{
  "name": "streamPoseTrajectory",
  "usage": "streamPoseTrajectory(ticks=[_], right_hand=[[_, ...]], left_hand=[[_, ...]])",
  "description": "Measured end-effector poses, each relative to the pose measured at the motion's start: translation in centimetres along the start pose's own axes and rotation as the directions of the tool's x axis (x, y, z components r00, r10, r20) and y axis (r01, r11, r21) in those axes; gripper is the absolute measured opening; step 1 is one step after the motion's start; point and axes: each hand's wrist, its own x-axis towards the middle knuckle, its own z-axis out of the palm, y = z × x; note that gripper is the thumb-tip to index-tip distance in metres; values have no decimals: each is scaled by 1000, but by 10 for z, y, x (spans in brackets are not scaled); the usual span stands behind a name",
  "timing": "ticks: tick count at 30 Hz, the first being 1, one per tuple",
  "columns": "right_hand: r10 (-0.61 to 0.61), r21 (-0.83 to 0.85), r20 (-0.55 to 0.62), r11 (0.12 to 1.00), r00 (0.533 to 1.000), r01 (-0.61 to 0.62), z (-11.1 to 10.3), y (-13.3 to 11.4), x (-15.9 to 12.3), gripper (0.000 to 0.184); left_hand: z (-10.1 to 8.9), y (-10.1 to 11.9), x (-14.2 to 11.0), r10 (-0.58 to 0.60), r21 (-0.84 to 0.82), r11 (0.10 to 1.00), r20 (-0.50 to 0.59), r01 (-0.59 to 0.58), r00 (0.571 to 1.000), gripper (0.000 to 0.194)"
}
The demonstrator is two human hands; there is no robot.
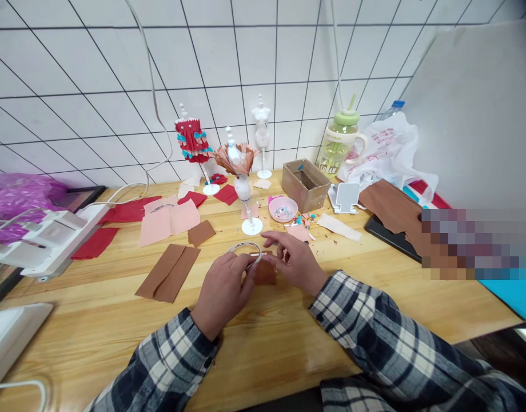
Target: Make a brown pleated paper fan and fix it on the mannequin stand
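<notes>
Gripping: in my left hand [227, 284], a pale ring [260, 250], over the counter [263, 343].
Right hand [298, 260]: fingers bent beside it; from here I cannot tell whether they hold anything.
Brown piece [265, 277]: between both hands.

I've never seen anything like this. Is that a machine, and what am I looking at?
There's no machine: these are a person's two bare hands, seen by one camera worn on the head, looking forward and down. The left hand holds a pale ring. The right hand is close beside it; whether it touches the ring is hard to tell. The wooden table bears folded brown material, a pink bowl of small bits, a cardboard box and three small dress forms.
</notes>
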Motion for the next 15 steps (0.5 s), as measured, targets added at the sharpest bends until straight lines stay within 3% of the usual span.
streamPoseTrajectory(ticks=[4, 10, 15], right_hand=[[-100, -76, 28, 992, 995, 102, 2, -3, -1, 8], [-175, -216, 119, 956, 977, 197, 5, -11, -3, 10], [-264, -303, 96, 911, 960, 281, 9, -22, -6, 14]], left_hand=[[0, -2, 2, -41, 23, 999, -44, 42, 998, 19], [-2, 2, 2, -39, 16, 999, -86, 40, 996, 20], [-2, 7, 2, -167, -203, 970, -177, 130, 970, 18]])
